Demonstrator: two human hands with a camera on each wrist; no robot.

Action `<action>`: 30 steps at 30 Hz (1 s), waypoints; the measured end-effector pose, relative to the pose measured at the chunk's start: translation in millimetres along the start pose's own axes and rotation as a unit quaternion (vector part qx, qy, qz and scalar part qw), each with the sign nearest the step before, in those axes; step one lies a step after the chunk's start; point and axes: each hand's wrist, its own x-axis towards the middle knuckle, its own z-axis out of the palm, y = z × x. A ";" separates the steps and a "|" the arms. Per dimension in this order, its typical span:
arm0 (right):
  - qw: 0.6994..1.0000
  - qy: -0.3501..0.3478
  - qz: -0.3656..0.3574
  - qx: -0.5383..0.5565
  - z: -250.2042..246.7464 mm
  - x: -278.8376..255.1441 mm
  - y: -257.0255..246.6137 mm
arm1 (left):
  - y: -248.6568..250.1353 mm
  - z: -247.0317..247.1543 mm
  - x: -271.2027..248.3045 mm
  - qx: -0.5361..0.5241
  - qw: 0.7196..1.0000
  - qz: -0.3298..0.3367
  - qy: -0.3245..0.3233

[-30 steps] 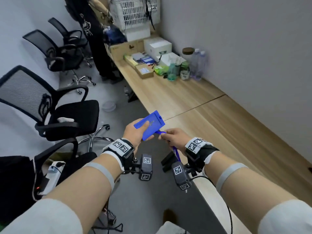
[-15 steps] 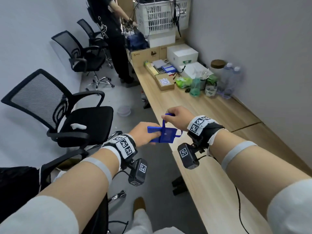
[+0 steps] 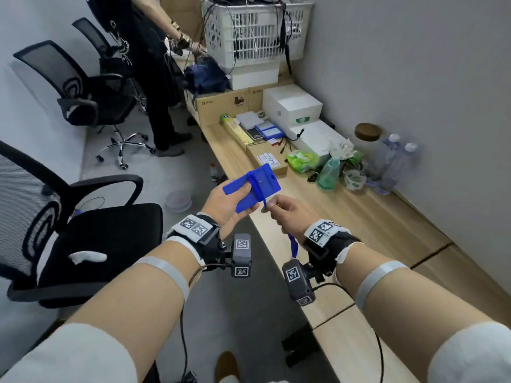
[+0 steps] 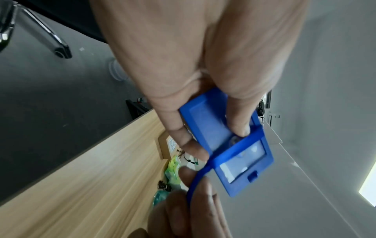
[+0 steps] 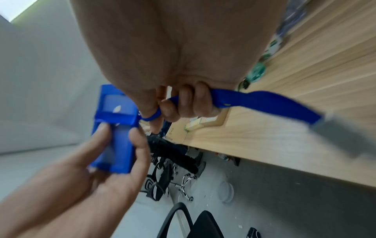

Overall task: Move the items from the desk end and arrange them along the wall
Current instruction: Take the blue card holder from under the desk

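A blue badge holder [image 3: 255, 186] is held in the air above the desk's front edge. My left hand [image 3: 231, 205] grips it from below, thumb and fingers on both faces [image 4: 219, 133]. Its blue lanyard strap [image 3: 261, 193] is wound once across the holder's middle. My right hand [image 3: 287, 217] grips that strap [image 5: 254, 99] in curled fingers, and the loose end hangs down past my right wrist [image 3: 293, 246]. In the right wrist view the holder [image 5: 115, 128] sits in my left hand's fingers.
The long wooden desk [image 3: 373, 228] runs along the grey wall. At its far end stand boxes [image 3: 291, 106], a white basket [image 3: 257, 31], water bottles [image 3: 392, 164], a green spray bottle [image 3: 327, 172] and a green packet [image 3: 302, 160]. Office chairs [image 3: 91, 230] and a standing person [image 3: 143, 64] are on the left.
I have walked closer to the cluttered desk end. The strap now crosses the holder's middle, and my right hand has come down from above the holder to its right, pulling the strap.
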 end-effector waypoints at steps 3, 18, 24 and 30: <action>0.999 -0.026 -0.017 -0.035 24.4 36.3 -19.0 | 22.1 -29.6 38.2 0.044 0.999 0.019 0.022; 0.969 0.016 -0.003 -0.245 14.1 206.6 -85.8 | 87.8 -85.3 172.3 0.481 0.865 0.015 -0.143; 0.993 0.008 -0.008 -0.121 -8.4 264.9 -75.3 | 111.3 -82.3 228.1 0.371 0.909 -0.080 -0.172; 0.979 -0.029 0.082 0.186 -5.5 331.5 -52.1 | 121.8 -73.7 298.2 0.108 0.971 -0.154 -0.150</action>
